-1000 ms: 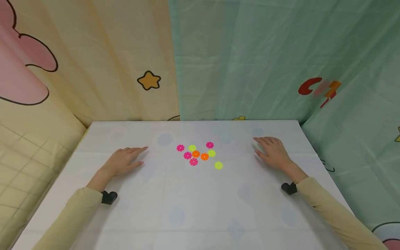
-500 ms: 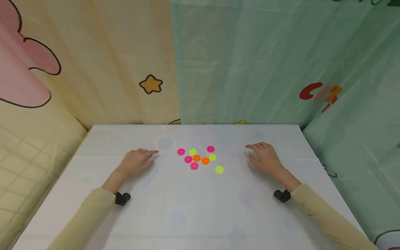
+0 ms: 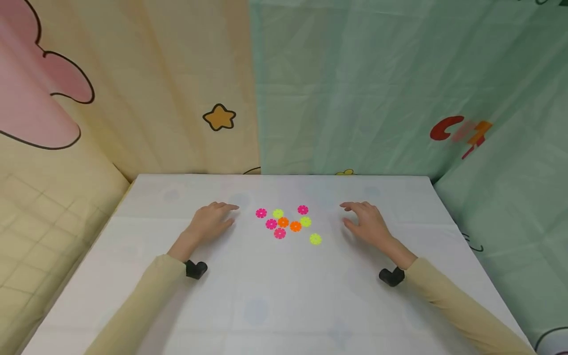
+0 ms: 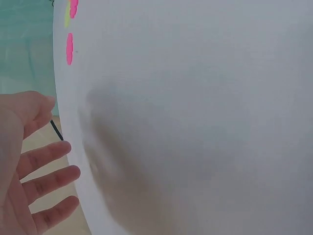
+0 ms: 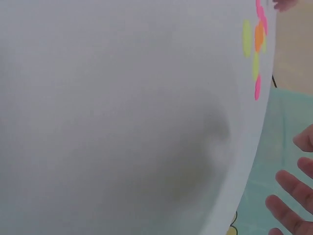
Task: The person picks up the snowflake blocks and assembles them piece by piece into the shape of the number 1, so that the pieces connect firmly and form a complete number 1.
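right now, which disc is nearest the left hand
The leftmost pink disc: the other discs all lie farther right, so none comes as close to the left hand.

The discs (image 3: 283,222) are pink, orange and yellow-green; the cloth (image 3: 284,281), blue-spotted white.

Nine pink, yellow and orange scalloped round discs (image 3: 283,222) are lying on the white cloth-covered table (image 3: 284,286), some possibly touching, between left hand (image 3: 210,221) and right hand (image 3: 366,222).
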Motion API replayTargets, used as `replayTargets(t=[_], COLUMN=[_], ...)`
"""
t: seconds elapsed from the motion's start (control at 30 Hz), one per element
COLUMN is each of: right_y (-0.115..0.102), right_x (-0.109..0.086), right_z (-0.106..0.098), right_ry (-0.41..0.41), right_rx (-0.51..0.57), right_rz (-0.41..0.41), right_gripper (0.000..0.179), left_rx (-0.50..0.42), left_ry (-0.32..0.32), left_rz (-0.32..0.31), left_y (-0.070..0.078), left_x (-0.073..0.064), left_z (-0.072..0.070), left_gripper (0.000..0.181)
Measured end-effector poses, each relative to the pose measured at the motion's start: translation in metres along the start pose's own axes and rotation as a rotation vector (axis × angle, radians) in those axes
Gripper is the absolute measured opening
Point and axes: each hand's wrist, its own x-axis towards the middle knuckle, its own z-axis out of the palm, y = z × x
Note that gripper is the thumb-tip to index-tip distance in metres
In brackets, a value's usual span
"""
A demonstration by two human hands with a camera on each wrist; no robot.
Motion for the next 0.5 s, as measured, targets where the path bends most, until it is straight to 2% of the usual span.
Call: replayTargets(t=[0.1,0.2,0.4,0.5], right_y=[-0.003,-0.007,-0.015,-0.019], right_x=[0.004,0.006,0.01,0.011], right_z=[0.002,0.004,0.006,0.008], right_ry=[-0.015,-0.035,-0.074,-0.094], right_rx=[0.041,0.082,0.175,0.202], right_rz=[0.014,0.038,0.093,0.119], right_gripper=[0.037,0.039,0.043,0.044], left_rx=[-0.029,-0.075,-0.226,-0.264], left_ry=[-0.021,-0.012,-0.007,-0.021], left_rz=[-0.041,-0.055,-0.124,-0.151], left_y=[0.005,0.009,0.019,0.025], left_x=[0.007,0.014,0.026,0.031], left_z=[-0.002,-0.001,0.0,0.0], left_gripper=[0.035,0.033,0.032,0.032])
